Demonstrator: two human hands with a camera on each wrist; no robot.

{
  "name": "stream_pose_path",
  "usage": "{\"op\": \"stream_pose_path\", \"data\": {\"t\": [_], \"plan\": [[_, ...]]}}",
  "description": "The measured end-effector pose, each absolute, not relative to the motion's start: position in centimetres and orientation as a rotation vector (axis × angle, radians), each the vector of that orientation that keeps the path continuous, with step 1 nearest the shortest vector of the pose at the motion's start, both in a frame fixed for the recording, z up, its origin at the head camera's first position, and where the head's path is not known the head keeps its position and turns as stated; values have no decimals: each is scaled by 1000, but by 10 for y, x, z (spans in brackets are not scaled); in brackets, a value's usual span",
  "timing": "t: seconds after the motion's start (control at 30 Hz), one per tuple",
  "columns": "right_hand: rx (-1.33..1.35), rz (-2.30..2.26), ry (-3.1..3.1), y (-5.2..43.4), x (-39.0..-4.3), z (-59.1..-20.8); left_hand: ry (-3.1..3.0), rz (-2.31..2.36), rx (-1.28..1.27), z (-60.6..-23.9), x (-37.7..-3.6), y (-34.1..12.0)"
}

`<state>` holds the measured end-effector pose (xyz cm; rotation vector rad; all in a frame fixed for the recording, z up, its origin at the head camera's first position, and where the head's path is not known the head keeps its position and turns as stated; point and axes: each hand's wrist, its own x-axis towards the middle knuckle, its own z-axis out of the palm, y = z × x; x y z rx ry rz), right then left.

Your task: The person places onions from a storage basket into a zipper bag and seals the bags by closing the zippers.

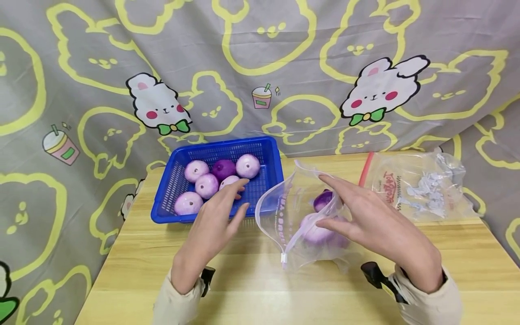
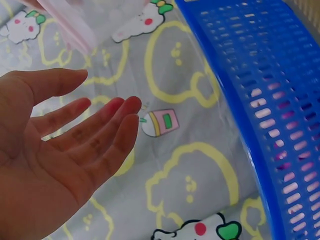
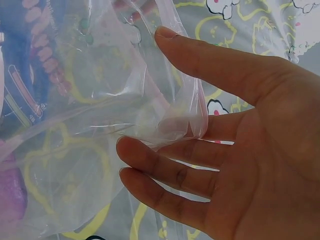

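My left hand [image 1: 217, 216], relaxed and holding nothing, hovers over the front right part of a blue plastic basket [image 1: 162, 198]. Several purple onions lie in the basket, one of them a darker onion [image 1: 224, 170]; the hand partly covers another. A clear slider zip bag [image 1: 276, 203] sits to the right with its mouth spread toward the basket. Purple onions [image 1: 317, 232] show through its film. My right hand [image 1: 365, 216] is at the right side of the bag's mouth, thumb and fingers apart, fingertips touching the film. In the right wrist view, the bag's edge [image 3: 200, 107] passes between thumb and fingers.
A second clear bag with a red strip [image 1: 367, 169] lies at the back right of the wooden table [image 1: 252, 293], crumpled pale pieces [image 1: 428, 189] inside it. Behind the table hangs a grey patterned cloth [image 1: 227, 113]. Dark straps with cameras are on both wrists.
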<state>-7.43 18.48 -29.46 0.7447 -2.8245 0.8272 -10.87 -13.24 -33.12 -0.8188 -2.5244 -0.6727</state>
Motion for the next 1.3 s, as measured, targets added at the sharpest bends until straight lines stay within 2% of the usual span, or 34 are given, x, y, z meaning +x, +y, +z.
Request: {"op": "stream_pose_path", "data": {"t": [0.23,1.07,1.3], "plan": [[716,817,-2853,186,-72,-296,-2512,-670,-778,-340,-121,-143],[726,808,-2834,185,-68,-299,-2578,-641,-318,-377,-159,-215],[722,808,-2845,185,-68,-298,-2722,-553,-41,-392,-165,-231]]}}
